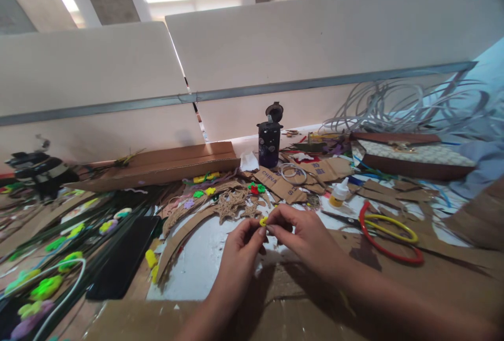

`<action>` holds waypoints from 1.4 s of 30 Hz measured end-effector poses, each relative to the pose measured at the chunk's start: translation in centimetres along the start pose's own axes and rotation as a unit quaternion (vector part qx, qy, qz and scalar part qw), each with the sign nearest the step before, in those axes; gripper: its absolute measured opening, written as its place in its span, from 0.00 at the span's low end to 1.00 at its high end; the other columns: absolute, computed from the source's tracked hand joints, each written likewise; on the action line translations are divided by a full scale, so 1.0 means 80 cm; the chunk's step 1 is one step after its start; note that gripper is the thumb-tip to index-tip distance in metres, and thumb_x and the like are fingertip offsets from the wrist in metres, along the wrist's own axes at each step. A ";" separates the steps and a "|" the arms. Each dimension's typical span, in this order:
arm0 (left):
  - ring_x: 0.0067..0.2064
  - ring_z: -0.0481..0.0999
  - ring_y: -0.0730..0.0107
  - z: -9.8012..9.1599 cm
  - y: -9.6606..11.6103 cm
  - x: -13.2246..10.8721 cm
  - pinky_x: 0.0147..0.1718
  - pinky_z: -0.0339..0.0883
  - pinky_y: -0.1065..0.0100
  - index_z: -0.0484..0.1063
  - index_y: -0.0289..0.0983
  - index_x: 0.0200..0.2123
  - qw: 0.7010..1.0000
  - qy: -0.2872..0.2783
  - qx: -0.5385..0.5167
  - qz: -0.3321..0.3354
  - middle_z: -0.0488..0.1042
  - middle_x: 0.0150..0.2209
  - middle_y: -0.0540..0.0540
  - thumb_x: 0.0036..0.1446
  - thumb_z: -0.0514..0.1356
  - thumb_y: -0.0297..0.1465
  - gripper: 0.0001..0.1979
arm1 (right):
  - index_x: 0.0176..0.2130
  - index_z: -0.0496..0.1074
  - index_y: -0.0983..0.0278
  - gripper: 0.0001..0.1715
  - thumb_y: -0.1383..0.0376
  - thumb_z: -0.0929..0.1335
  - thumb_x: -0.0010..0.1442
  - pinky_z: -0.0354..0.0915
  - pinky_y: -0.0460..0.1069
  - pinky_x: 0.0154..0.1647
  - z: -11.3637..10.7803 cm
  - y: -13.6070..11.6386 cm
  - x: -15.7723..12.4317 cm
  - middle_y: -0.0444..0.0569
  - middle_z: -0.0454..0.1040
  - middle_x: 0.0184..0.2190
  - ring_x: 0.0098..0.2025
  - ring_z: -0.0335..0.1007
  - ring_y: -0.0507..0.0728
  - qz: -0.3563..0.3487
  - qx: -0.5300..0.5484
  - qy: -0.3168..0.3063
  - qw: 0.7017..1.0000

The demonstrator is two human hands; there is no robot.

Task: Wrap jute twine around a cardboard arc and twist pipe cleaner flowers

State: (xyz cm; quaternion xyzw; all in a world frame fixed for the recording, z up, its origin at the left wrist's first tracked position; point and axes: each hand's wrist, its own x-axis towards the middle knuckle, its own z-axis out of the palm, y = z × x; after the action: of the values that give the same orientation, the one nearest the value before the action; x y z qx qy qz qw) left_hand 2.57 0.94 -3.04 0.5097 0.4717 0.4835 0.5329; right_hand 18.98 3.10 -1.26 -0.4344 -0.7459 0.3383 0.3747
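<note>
Between the fingertips of both hands is a small curled yellow piece (263, 221), which looks like pipe cleaner. My left hand (241, 249) pinches it from the left, thumb against the forefinger. From the right, my right hand (301, 232) closes thumb and forefinger on it too. Just beyond lie twine-wrapped stars (230, 203) and a red and green fuzzy flower (256, 189). A curved cardboard strip (184, 237) is to the left of my hands. To their right are a small glue bottle (339, 194) and scissors (368, 223) with red and yellow handles.
A dark phone-like slab (124, 257) and fuzzy flowers on stems (47, 287) lie left. At the back stand an open-lidded bottle (269, 144) and a cardboard trough (177, 161). A handbag (411, 157) and coiled tubing (378, 102) are at right. Cardboard scraps (275, 182) litter the surface.
</note>
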 end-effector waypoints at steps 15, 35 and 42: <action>0.30 0.65 0.69 -0.003 0.000 -0.002 0.30 0.60 0.69 0.72 0.37 0.31 1.000 0.014 0.021 0.007 0.68 0.27 0.51 0.58 0.61 0.40 0.11 | 0.36 0.74 0.61 0.03 0.65 0.70 0.62 0.61 0.46 0.33 -0.003 0.001 0.003 0.41 0.76 0.28 0.31 0.71 0.53 -0.003 0.018 -0.005 1.000; 0.32 0.72 0.68 -0.002 -0.001 -0.001 0.33 0.64 0.69 0.76 0.36 0.33 0.995 0.054 -0.084 -0.028 0.77 0.31 0.47 0.50 0.69 0.36 0.11 | 0.33 0.73 0.63 0.07 0.65 0.67 0.64 0.58 0.47 0.32 -0.005 0.002 0.006 0.43 0.73 0.28 0.31 0.67 0.54 -0.002 -0.013 -0.043 0.999; 0.34 0.73 0.66 -0.005 0.001 0.001 0.36 0.65 0.68 0.80 0.36 0.32 0.998 0.055 -0.012 0.018 0.79 0.30 0.47 0.51 0.68 0.36 0.09 | 0.32 0.71 0.63 0.08 0.64 0.67 0.64 0.57 0.46 0.30 -0.006 -0.002 0.006 0.43 0.71 0.27 0.30 0.65 0.53 0.009 -0.020 -0.053 0.998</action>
State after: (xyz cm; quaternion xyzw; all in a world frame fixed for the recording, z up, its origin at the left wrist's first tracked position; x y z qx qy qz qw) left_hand 2.18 1.04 -3.00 0.4844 0.4848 0.5259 0.5037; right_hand 19.16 3.57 -0.80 -0.4299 -0.7675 0.3494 0.3226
